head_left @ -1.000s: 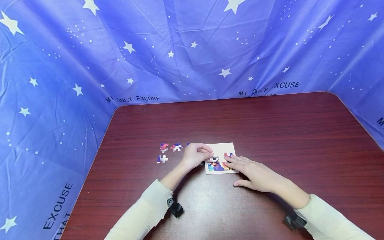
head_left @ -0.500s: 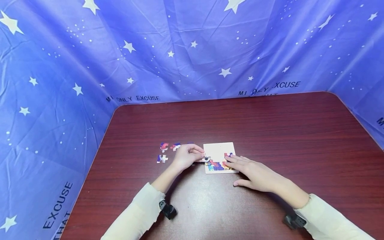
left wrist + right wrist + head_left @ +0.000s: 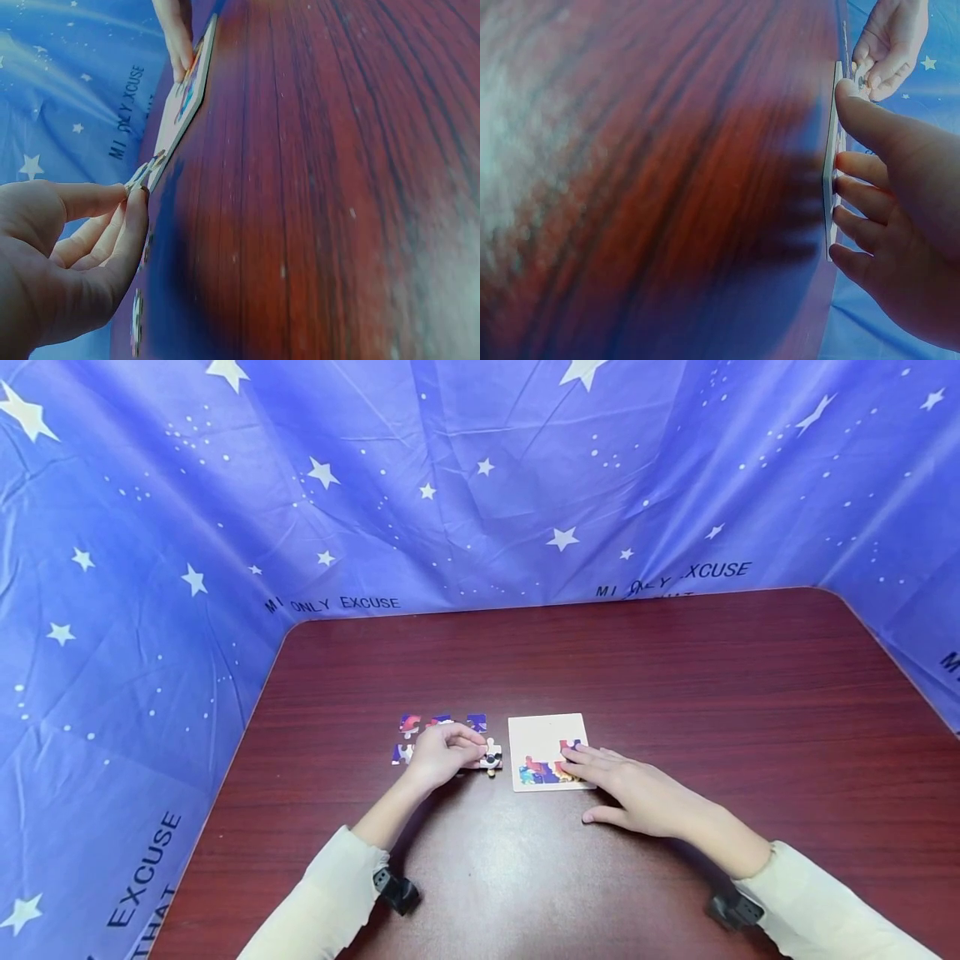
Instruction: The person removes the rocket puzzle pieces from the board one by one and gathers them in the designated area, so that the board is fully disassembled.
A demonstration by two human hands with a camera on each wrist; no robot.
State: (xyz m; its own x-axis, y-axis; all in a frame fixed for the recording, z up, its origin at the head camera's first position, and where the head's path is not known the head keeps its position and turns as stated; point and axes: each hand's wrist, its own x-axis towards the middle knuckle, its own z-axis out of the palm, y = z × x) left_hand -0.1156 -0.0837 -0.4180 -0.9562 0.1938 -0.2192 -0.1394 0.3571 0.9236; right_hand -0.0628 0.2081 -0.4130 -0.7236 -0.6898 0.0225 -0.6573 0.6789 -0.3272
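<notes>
The person wears long, pale cream, creased fabric sleeves [image 3: 318, 893]. A small, boxy black camera [image 3: 397, 891] sits at the left cuff [image 3: 366, 852]; the right cuff [image 3: 768, 872] carries a blurred, seemingly matching one.

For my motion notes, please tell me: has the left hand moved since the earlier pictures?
Yes. In the head view, the left hand, pinching a puzzle piece, has moved left, away from the puzzle board.

Starry curtain [image 3: 495, 510] behind reddish table [image 3: 690, 685]
</notes>
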